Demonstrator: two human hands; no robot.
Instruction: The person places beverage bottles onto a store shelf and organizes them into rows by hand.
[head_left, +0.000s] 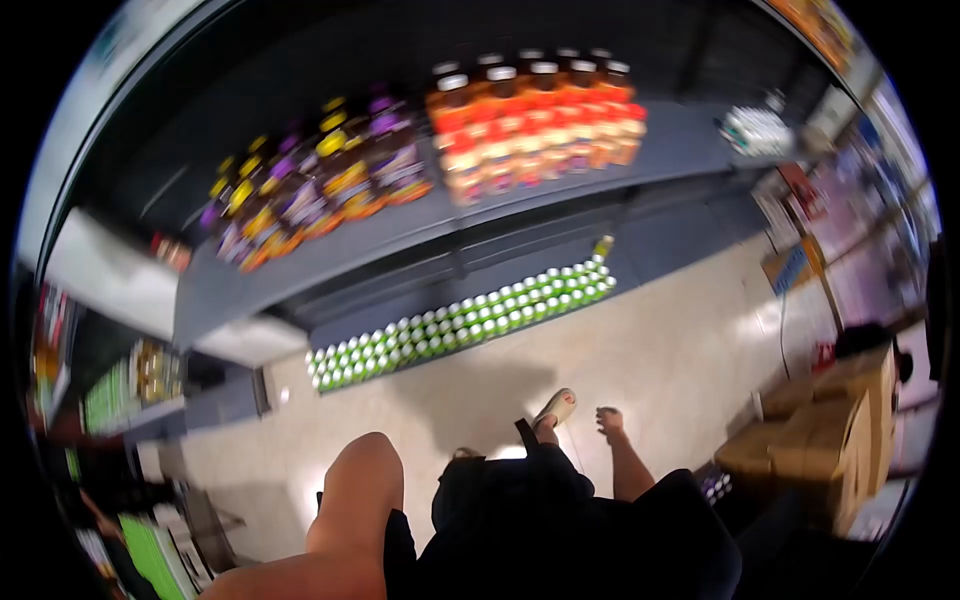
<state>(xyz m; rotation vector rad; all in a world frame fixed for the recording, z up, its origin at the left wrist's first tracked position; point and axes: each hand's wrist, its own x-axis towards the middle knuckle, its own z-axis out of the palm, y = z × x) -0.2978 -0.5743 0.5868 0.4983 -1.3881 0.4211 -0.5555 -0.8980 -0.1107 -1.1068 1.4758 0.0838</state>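
Green, white-capped bottles stand beyond the empty, loosely curled right hand; left hand's state unclear.

Floor: pale, glossy, with patches of glare and a soft shadow before the front edge of the lower shelf; floor.
Main shelving: dark grey, an upper shelf above a lower shelf close to the floor.
Back panel: nearly black; back panel.
Left end: a pale panel beside the upper shelf's left corner, more shelving past it.
Right side: brown cardboard boxes; beyond the shelf's right end, a brighter, purple-tinted area, blurred.
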